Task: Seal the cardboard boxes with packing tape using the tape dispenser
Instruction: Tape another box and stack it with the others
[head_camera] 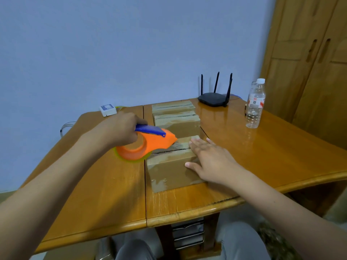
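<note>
A small cardboard box (169,169) stands near the front middle of the wooden table (262,152), its top seam running left to right. My left hand (122,130) grips the orange tape dispenser (148,145) by its blue handle, and the dispenser's nose touches the box top at the seam. My right hand (208,158) lies flat with straight fingers on the right end of that box, thumb down its front side. Behind it stand two more cardboard boxes, a middle box (178,122) and a far box (172,106), both with tape on top.
A black router (214,98) with antennas sits at the back of the table. A clear plastic water bottle (255,106) stands at the right. A small white device (108,109) with cables lies at the back left. A wooden wardrobe (309,59) stands at the right.
</note>
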A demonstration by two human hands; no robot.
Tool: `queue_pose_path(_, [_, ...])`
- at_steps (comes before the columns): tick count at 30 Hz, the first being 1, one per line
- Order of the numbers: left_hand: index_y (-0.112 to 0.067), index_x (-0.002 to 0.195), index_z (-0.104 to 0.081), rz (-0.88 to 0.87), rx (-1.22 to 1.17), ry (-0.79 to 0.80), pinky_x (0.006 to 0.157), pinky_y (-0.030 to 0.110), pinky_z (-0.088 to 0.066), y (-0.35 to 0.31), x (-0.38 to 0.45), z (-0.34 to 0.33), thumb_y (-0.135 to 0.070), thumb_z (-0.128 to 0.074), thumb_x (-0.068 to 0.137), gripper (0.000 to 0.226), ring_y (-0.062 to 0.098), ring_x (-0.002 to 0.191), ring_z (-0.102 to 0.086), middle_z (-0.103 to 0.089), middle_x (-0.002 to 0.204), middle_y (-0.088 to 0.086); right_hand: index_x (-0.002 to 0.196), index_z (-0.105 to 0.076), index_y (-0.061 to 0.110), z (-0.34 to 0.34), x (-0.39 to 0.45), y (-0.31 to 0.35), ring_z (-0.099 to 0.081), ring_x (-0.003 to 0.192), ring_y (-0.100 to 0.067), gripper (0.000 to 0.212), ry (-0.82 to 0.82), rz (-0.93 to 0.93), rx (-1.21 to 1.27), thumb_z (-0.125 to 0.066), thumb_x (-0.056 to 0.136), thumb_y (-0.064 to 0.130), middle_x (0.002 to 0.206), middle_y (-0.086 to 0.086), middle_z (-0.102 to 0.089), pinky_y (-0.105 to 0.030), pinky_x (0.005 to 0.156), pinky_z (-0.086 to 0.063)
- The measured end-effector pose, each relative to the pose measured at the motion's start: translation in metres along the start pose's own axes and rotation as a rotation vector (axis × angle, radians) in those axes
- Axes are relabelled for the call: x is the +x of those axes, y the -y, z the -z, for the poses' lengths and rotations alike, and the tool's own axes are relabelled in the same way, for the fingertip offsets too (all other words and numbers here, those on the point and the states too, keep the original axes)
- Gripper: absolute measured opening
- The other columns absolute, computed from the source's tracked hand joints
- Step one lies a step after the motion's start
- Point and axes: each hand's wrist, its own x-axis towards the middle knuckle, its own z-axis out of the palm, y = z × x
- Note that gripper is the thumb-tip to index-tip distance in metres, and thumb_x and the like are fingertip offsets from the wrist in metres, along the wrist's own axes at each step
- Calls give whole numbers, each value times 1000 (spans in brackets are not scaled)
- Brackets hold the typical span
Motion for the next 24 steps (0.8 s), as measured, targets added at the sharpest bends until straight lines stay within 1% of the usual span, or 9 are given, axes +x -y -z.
queue_pose_path(2, [-34,139,-56,21,6,-43,52,24,-32,4,-9,-9,-1,-44,81,68,12,67,-45,-59,91,-3,161,-12,14,1,-2,2,-7,155,-14,79,0,-10,-9,-32,102,62,168,-2,-9,-33,125,-4])
queue_pose_path(3, [-36,141,-54,23,26,-60,59,26,-35,5,-10,-12,-2,-45,81,69,12,68,-43,-58,91,-3,162,-10,15,1,-3,3,-7,155,-14,80,-2,-10,-13,-32,101,63,169,-2,-10,-34,125,-5])
queue_pose_path(6, [-39,143,-49,19,108,-75,92,36,-35,9,-7,-20,-5,-43,82,70,20,90,-49,-66,111,-1,162,3,25,6,-5,8,-14,155,-19,85,-5,-7,17,-35,99,67,167,-4,-16,-38,125,-7])
queue_pose_path(7, [-39,143,-49,20,112,-75,96,37,-33,9,-6,-21,-5,-43,81,70,22,95,-50,-67,115,-1,161,3,25,7,-5,9,-15,154,-19,85,4,-11,20,-34,99,67,167,-4,-18,-39,125,-5])
queue_pose_path(11, [-38,139,-54,7,104,-71,96,37,-31,6,-2,-23,-5,-43,77,70,25,109,-56,-68,120,-1,161,-16,21,13,2,8,-10,155,-17,78,70,-7,-106,-25,99,68,168,-5,-16,-51,125,6])
queue_pose_path(14, [-38,136,-56,7,112,-59,96,37,-30,2,-2,-21,-6,-44,77,68,25,104,-55,-69,115,-1,159,-24,15,18,5,13,-6,155,-18,78,64,4,-98,-26,100,66,168,-2,-14,-53,123,10])
queue_pose_path(18, [-39,133,-58,21,96,-51,97,39,-29,2,-2,-21,-5,-43,77,67,20,90,-44,-68,110,-3,161,-11,13,11,5,28,-11,155,-23,80,28,30,3,-30,102,62,168,-10,-13,-39,126,3])
queue_pose_path(21, [-39,132,-59,20,95,-50,98,39,-29,2,-2,-21,-6,-43,76,67,23,98,-52,-68,107,-4,161,-10,11,4,6,26,-7,156,-21,80,32,36,-36,-26,102,63,168,-10,-9,-41,127,1])
queue_pose_path(24, [-38,131,-59,18,93,-54,97,39,-29,2,-1,-22,-6,-44,76,65,23,95,-51,-67,104,-5,161,-8,12,4,5,25,2,156,-15,78,44,55,-50,-27,103,61,169,-3,-3,-44,126,6])
